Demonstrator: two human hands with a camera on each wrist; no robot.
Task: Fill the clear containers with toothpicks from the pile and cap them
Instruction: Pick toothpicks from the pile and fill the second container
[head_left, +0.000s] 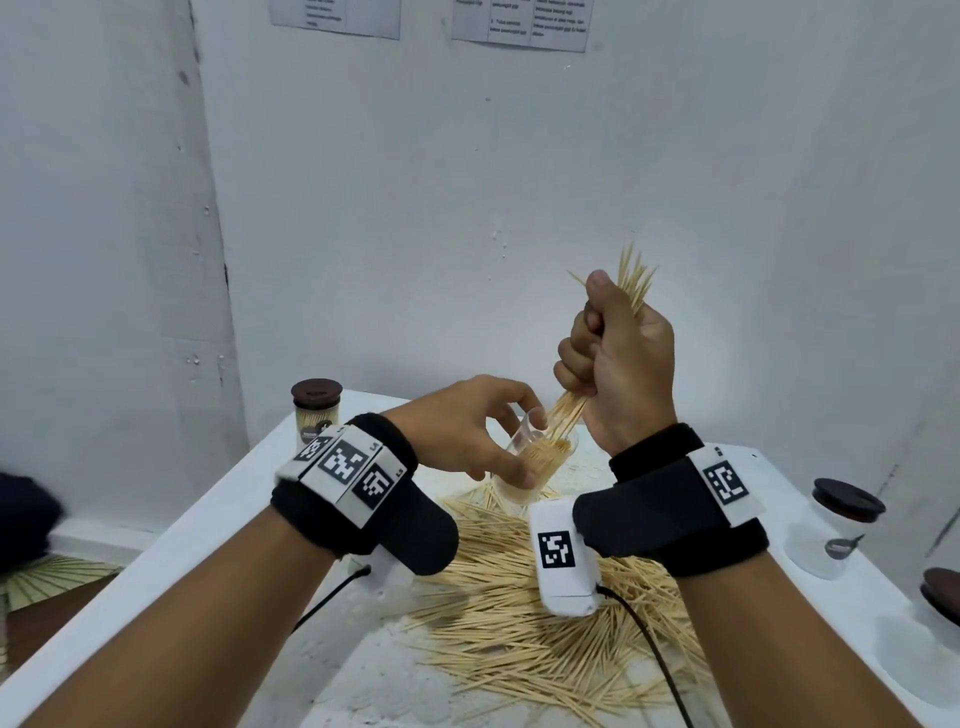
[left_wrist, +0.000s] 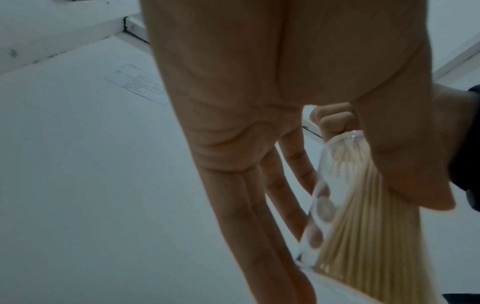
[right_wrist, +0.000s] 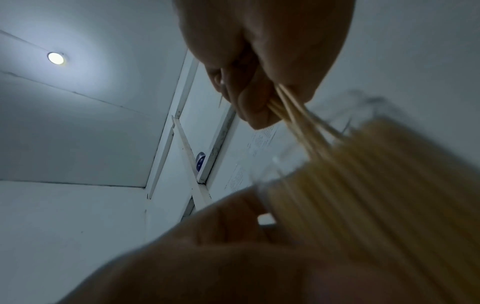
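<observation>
My left hand (head_left: 485, 431) holds a clear container (head_left: 535, 467) tilted above the table, its mouth turned up and to the right. The container (left_wrist: 335, 197) is nearly packed with toothpicks. My right hand (head_left: 613, 353) grips a bundle of toothpicks (head_left: 631, 283) in a fist above it; the bundle's lower ends (head_left: 563, 415) reach into the container's mouth. In the right wrist view the toothpicks (right_wrist: 293, 117) run from my curled fingers (right_wrist: 249, 102) down into the blurred container (right_wrist: 363, 174). A big pile of loose toothpicks (head_left: 519, 613) covers the white table (head_left: 208, 571) under both wrists.
A filled, brown-capped container (head_left: 317, 413) stands at the table's back left corner. An empty capped one (head_left: 836, 525) stands at the right edge, with another brown cap (head_left: 943, 592) nearer to me. White walls close in behind and on the left.
</observation>
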